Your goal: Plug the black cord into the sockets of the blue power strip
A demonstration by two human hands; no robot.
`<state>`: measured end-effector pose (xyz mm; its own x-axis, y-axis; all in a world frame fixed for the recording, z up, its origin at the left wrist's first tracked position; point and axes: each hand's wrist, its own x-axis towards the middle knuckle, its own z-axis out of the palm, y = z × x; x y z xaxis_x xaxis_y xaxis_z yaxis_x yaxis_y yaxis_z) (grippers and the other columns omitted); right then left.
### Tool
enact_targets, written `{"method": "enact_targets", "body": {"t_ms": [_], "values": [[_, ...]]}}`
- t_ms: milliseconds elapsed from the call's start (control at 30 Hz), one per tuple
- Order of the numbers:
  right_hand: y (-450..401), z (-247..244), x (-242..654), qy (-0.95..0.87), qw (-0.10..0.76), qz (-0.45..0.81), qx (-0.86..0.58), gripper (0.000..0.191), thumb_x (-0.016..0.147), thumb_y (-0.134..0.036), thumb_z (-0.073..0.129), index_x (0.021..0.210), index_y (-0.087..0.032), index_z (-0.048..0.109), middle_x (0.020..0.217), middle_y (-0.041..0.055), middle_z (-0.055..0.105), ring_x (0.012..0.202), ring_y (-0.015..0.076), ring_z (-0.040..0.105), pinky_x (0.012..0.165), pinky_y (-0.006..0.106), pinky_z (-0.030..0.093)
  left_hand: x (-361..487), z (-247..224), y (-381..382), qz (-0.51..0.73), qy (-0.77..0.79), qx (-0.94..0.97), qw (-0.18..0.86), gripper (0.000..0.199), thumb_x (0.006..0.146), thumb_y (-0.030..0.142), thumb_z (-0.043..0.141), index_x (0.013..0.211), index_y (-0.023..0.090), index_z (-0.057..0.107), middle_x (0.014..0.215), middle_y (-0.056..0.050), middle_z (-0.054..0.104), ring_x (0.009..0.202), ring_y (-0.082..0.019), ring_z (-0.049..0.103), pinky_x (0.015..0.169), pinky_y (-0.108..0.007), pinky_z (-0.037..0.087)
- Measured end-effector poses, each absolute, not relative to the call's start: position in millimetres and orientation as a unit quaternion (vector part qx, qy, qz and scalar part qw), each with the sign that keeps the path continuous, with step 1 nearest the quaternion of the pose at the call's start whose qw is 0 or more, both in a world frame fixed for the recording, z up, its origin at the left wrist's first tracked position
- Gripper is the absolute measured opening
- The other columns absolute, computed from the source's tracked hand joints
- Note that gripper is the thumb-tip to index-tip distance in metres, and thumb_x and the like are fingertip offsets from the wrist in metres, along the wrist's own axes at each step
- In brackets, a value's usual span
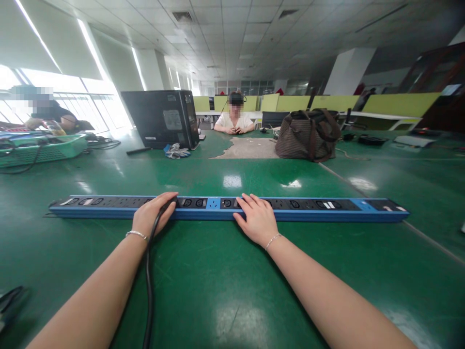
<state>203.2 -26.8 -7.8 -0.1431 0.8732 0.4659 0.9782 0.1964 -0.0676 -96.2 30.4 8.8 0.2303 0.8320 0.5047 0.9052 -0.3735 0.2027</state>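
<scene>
A long blue power strip (214, 214) with black socket panels lies across the green table. My left hand (152, 212) is closed round the plug end of a black cable (148, 286), at the strip left of its middle; the plug itself is mostly hidden by the fingers. From there the cable runs down toward the bottom edge of the view. My right hand (257, 217) rests on the strip just right of the middle, fingers spread over its top and the thumb at its near side, with nothing held.
Behind the strip on the table (181, 177) stand a black computer case (160, 118), grey-blue gloves (177, 150) and a brown bag (307, 135). A green basket (54, 148) is at the left. One person (234, 118) sits opposite, another (54, 114) at far left.
</scene>
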Motion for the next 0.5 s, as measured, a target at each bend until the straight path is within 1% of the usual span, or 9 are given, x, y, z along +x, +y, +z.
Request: {"method": "enact_targets", "body": {"t_ms": [167, 367, 500], "values": [[-26.4, -8.4, 202.8, -0.745, 0.214, -0.125, -0.620, 0.048, 0.088, -0.046, 0.040, 0.129, -0.023, 0.051, 0.136, 0.0040, 0.049, 0.124, 0.0242, 0.039, 0.100, 0.040, 0.026, -95.0, 11.4, 21.7, -0.253, -0.571, -0.776, 0.091, 0.041, 0.088, 0.041, 0.038, 0.122, 0.027, 0.055, 0.120, -0.002, 0.063, 0.104, -0.022, 0.062, 0.093, -0.034, 0.045], [-26.8, -8.4, 202.8, -0.743, 0.216, -0.127, -0.620, 0.048, 0.089, -0.046, 0.039, 0.128, -0.023, 0.051, 0.136, 0.0038, 0.049, 0.124, 0.0240, 0.039, 0.100, 0.040, 0.026, -90.5, 7.6, 24.8, -0.278, -0.573, -0.764, 0.101, 0.039, 0.087, 0.039, 0.039, 0.120, 0.026, 0.057, 0.115, -0.002, 0.066, 0.100, -0.021, 0.063, 0.090, -0.034, 0.046], [-27.4, -7.8, 202.8, -0.743, 0.213, -0.130, -0.620, 0.047, 0.089, -0.046, 0.039, 0.128, -0.023, 0.051, 0.136, 0.0034, 0.049, 0.124, 0.0234, 0.039, 0.100, 0.039, 0.027, -89.1, 3.3, 27.8, -0.300, -0.564, -0.762, 0.113, 0.037, 0.087, 0.037, 0.039, 0.117, 0.024, 0.058, 0.114, -0.003, 0.066, 0.100, -0.021, 0.063, 0.089, -0.033, 0.045]]}}
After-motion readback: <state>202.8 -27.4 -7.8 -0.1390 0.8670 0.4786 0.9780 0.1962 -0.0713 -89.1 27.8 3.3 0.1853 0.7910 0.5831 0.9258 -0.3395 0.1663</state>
